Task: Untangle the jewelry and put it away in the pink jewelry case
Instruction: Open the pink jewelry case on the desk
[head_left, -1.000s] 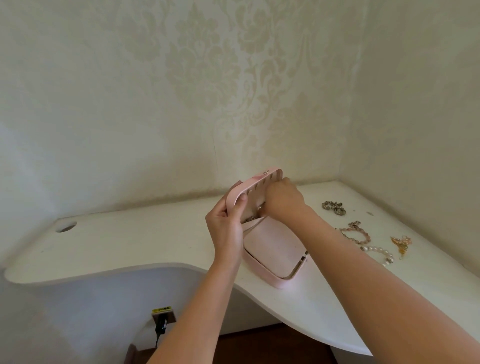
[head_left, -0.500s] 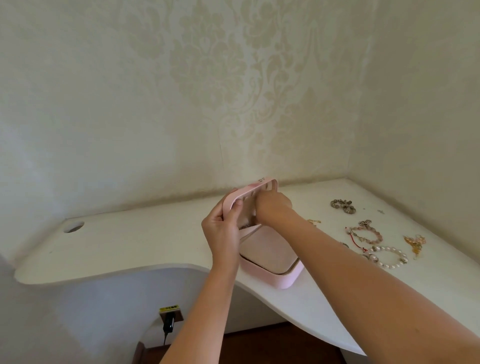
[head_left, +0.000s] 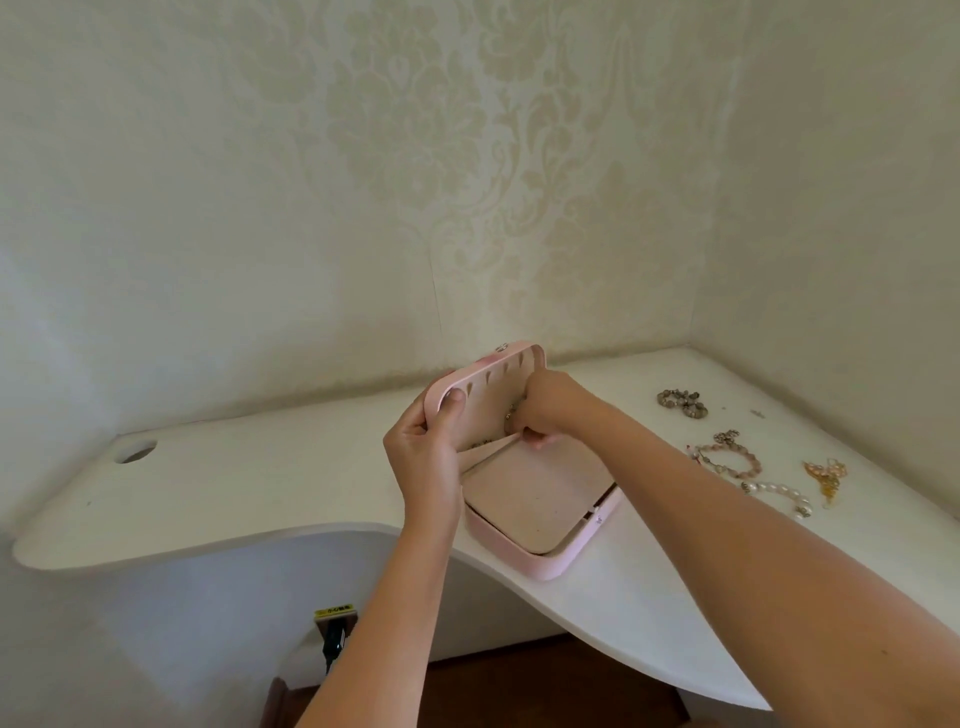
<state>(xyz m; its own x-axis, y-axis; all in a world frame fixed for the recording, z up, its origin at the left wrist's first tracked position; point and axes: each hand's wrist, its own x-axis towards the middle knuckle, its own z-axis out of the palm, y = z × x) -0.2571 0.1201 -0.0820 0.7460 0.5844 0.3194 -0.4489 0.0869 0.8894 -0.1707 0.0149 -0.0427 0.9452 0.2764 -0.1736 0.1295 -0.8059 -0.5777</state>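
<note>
The pink jewelry case (head_left: 545, 564) lies open near the front edge of the white desk (head_left: 270, 488). Its lid stands upright, showing a row of hook slots. My left hand (head_left: 423, 467) grips the lid's left edge, thumb on the inner face. My right hand (head_left: 545, 410) reaches inside the lid, fingers curled on a small piece of jewelry (head_left: 511, 415) that is mostly hidden. To the right on the desk lie a grey bead bracelet (head_left: 681, 404), a pink bead bracelet (head_left: 727, 457), a pearl bracelet (head_left: 779, 496) and a gold chain piece (head_left: 826, 475).
Patterned walls meet in a corner behind the desk's right end. A round cable hole (head_left: 135, 451) sits at the desk's far left. Below the desk a wall socket with a black plug (head_left: 333, 631) is visible. The desk's front edge curves inward under my arms.
The view shifted slightly left and down. My left thumb moved onto the lid's inner face, and my right hand dropped lower inside the lid, toward its hinge.
</note>
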